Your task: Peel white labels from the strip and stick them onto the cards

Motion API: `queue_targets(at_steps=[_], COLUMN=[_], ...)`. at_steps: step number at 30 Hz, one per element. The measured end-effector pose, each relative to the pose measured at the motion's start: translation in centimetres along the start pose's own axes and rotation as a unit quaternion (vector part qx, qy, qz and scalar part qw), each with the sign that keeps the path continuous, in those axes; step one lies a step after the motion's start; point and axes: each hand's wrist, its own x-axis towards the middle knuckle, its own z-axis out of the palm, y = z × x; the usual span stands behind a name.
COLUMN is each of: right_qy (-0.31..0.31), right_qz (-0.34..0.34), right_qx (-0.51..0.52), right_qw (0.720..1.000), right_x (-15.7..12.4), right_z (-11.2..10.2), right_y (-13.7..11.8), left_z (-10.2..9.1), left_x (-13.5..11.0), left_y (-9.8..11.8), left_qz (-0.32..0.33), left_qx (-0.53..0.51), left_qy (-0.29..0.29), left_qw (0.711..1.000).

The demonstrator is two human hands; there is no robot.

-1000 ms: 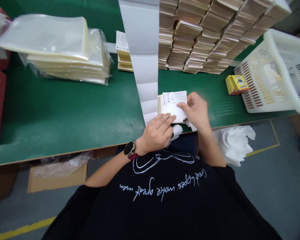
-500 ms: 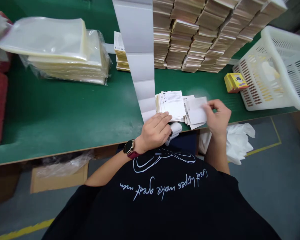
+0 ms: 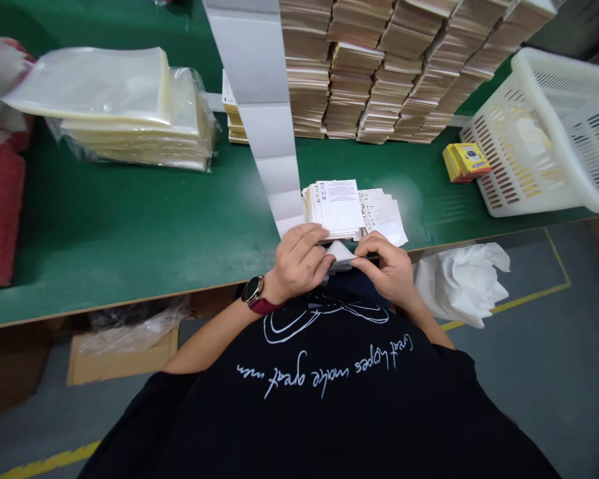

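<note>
My left hand (image 3: 302,263) lies at the table's front edge, a dark watch on its wrist. Its fingers are curled beside the near end of a long white paper strip (image 3: 267,113), with the thumb against a folded white part. My right hand (image 3: 387,269) pinches the right corner of that folded white paper (image 3: 340,253), between thumb and forefinger. Just beyond both hands sits a stack of white printed cards (image 3: 337,203). Loose printed cards (image 3: 387,219) fan out to its right. How the strip runs beneath my left fingers is hidden.
Tall stacks of cards (image 3: 354,86) stand at the back. A white slotted basket (image 3: 509,146) is at right, with small yellow boxes (image 3: 466,161) beside it. Clear plastic sleeves (image 3: 130,133) lie at left on the green table (image 3: 154,219). A white bag (image 3: 462,279) hangs below the edge.
My right hand has come left and down from the loose cards, where it held a thin whitish sheet, to the folded paper by my left hand. The left hand stays nearly in place.
</note>
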Motion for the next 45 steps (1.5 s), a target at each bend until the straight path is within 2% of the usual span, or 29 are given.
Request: queue_targets(at_steps=[3,6,8,13,17,19,23,25,28,30,32,35,37,41,45], right_qy=[0.003,-0.002,-0.002,0.018,0.0,-0.002,0.071,0.127,0.227,0.262,0.234,0.134,0.088,0.055,0.057], right_qz=[0.049,0.08,0.09,0.094,0.117,0.096,-0.028,-0.065,-0.042,-0.003,0.033,0.094,0.122,0.135,0.141], right_qx=[0.065,0.086,0.087,0.088,0.067,0.022,-0.12,-0.126,-0.063,-0.034,-0.024,0.005,0.042,0.07,0.045], right_qw=[0.997,0.993,0.992,0.991,0.991,0.995,0.99,0.982,0.971,0.965,0.971,0.987,0.988,0.987,0.987], right_x=[0.0,-0.1,-0.1,0.7,1.2,1.2,0.3,0.2,1.2,2.6,4.3,6.4,7.4,8.3,8.4], right_z=[-0.2,-0.1,0.1,0.4,0.4,0.5,0.0,-0.7,-2.0,-2.6,-2.6,-1.8,-1.0,-0.2,-0.2], right_y=[0.4,0.5,0.3,-0.2,-0.6,-1.0,-2.0,-2.1,-1.5,-0.5,0.6,1.9,2.4,2.7,2.5], left_z=[-0.1,-0.2,-0.2,0.2,0.3,0.3,0.3,0.2,0.0,0.0,-0.1,-0.2,-0.3,-0.4,-0.4], left_x=[0.0,0.0,0.0,0.1,0.2,0.3,0.4,0.4,0.3,0.3,0.3,0.4,0.6,0.6,0.6], left_y=[0.0,-0.1,-0.2,-0.4,-0.4,-0.4,-0.3,-0.3,-0.2,-0.2,-0.1,0.0,0.1,0.1,0.1], left_qz=[-0.015,0.043,0.045,-0.009,-0.018,-0.015,-0.006,0.012,0.043,0.055,0.061,0.068,0.069,0.057,0.046], left_qx=[0.005,-0.019,-0.038,-0.062,-0.072,-0.074,-0.068,-0.056,-0.032,-0.024,-0.023,-0.019,-0.015,-0.012,-0.014], left_qy=[0.022,-0.047,-0.078,-0.079,-0.072,-0.063,-0.059,-0.065,-0.073,-0.081,-0.087,-0.084,-0.083,-0.092,-0.108], left_qw=[1.0,0.998,0.995,0.995,0.995,0.995,0.996,0.996,0.996,0.995,0.994,0.994,0.994,0.994,0.993])
